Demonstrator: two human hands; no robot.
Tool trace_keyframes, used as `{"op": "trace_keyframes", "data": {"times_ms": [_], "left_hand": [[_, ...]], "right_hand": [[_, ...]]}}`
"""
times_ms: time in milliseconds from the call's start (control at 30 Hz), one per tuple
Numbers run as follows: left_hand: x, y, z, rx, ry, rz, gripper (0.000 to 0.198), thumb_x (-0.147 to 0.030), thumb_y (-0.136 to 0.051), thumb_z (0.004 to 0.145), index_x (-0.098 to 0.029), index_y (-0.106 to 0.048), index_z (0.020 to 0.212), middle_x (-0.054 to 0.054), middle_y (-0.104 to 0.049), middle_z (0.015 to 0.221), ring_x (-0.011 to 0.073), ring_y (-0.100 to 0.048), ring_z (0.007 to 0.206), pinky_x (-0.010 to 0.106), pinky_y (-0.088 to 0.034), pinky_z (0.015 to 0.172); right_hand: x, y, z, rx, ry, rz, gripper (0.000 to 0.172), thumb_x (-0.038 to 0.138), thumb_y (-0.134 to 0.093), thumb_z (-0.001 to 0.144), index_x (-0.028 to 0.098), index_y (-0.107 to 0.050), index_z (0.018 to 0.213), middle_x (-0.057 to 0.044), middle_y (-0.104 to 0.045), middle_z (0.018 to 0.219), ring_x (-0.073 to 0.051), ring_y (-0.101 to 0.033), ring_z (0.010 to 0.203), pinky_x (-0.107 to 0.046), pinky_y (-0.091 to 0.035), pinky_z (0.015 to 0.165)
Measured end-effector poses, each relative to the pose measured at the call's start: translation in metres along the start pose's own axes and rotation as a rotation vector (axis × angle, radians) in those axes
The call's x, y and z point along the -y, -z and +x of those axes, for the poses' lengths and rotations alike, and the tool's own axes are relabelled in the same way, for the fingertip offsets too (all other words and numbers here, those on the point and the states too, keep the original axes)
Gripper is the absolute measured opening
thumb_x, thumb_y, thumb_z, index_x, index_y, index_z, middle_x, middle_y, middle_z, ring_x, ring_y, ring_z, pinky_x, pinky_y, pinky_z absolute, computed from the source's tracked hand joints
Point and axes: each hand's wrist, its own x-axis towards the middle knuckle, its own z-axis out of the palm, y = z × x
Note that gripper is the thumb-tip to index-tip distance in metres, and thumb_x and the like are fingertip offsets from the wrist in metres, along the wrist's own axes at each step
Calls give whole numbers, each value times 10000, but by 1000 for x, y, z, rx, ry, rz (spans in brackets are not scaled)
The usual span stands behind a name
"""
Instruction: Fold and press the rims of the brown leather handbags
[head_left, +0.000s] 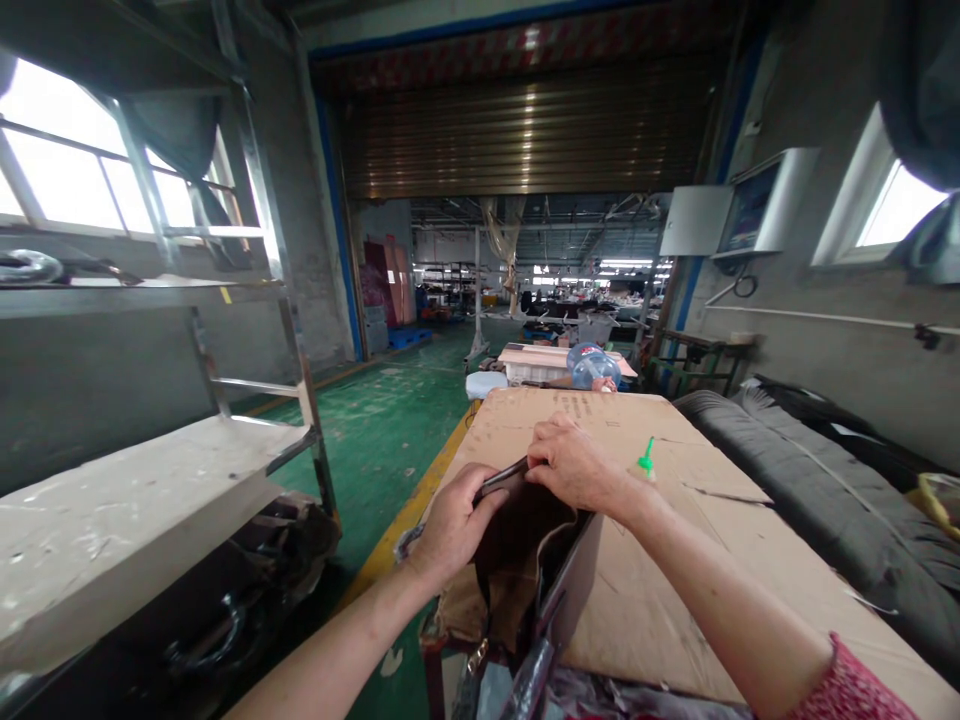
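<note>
The dark bag [517,590] gapes open on the counter [675,590] near its left edge, directly below and between both hands. The left hand [454,520] pinches its far rim [504,480]; the right hand [574,460] clamps that same rim farther right.

1. Flat cardboard [720,445] leaves passage right of the right hand [566,460]
2. A green-nozzled bottle [646,462] stands in the way just past its wrist
3. Grey bundled fabric [810,490] walls off the cardboard's right side
</note>
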Motion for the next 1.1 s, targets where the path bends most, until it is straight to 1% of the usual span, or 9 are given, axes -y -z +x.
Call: {"op": "trace_keyframes", "data": {"times_ms": [100, 267, 500, 767, 867, 967, 1100], "left_hand": [[0, -1, 1, -1, -18, -7, 140, -260, -556, 872, -191, -633, 967, 29, -644, 946, 176, -578, 913, 269, -413, 821], [0, -3, 1, -12, 9, -25, 127, -265, -583, 857, -189, -654, 930, 15, -666, 909, 166, -593, 877, 251, -414, 797], [-1, -6, 2, -61, 76, -99, 148, -309, -584, 852, -182, -660, 850, -4, -659, 827, 157, -592, 820, 240, -408, 753], [1, -15, 3, -133, 129, -123, 195, -345, -573, 839, -177, -665, 804, -6, -652, 767, 159, -585, 761, 244, -409, 704], [-2, -15, 2, -134, 143, -127, 181, -328, -572, 828, -176, -666, 796, -7, -653, 763, 161, -584, 761, 245, -408, 707], [-5, -12, 2, -137, 132, -127, 161, -307, -570, 819, -177, -659, 783, -10, -639, 750, 161, -577, 761, 248, -407, 714], [-9, -10, 3, -125, 130, -138, 163, -299, -569, 814, -174, -658, 760, -6, -635, 737, 160, -575, 751, 244, -410, 700]], "right_hand": [[2, 1, -2, -28, -42, 17, 133, 246, -734, 785, 212, -682, 667, -7, -608, 849, -196, -468, 944, -290, -342, 826], [4, -2, -1, -58, -93, -10, 143, 256, -735, 763, 214, -674, 641, 4, -629, 833, -201, -478, 940, -311, -328, 781], [7, -2, 1, -49, -149, -59, 143, 278, -699, 770, 217, -684, 641, -2, -638, 823, -209, -481, 945, -329, -314, 776], [9, -1, 1, -32, -153, -65, 129, 268, -669, 776, 208, -681, 662, -13, -645, 841, -212, -481, 944, -322, -307, 750], [7, -1, 1, -19, -147, -58, 136, 276, -676, 786, 212, -674, 666, -13, -654, 855, -220, -482, 962, -336, -288, 748], [2, 0, -1, -1, -190, -66, 138, 273, -685, 799, 218, -683, 673, -10, -664, 875, -226, -481, 989, -355, -264, 748], [-7, -1, -7, -19, -224, -67, 140, 273, -694, 797, 233, -691, 663, 5, -665, 872, -222, -481, 979, -361, -241, 730]]}}
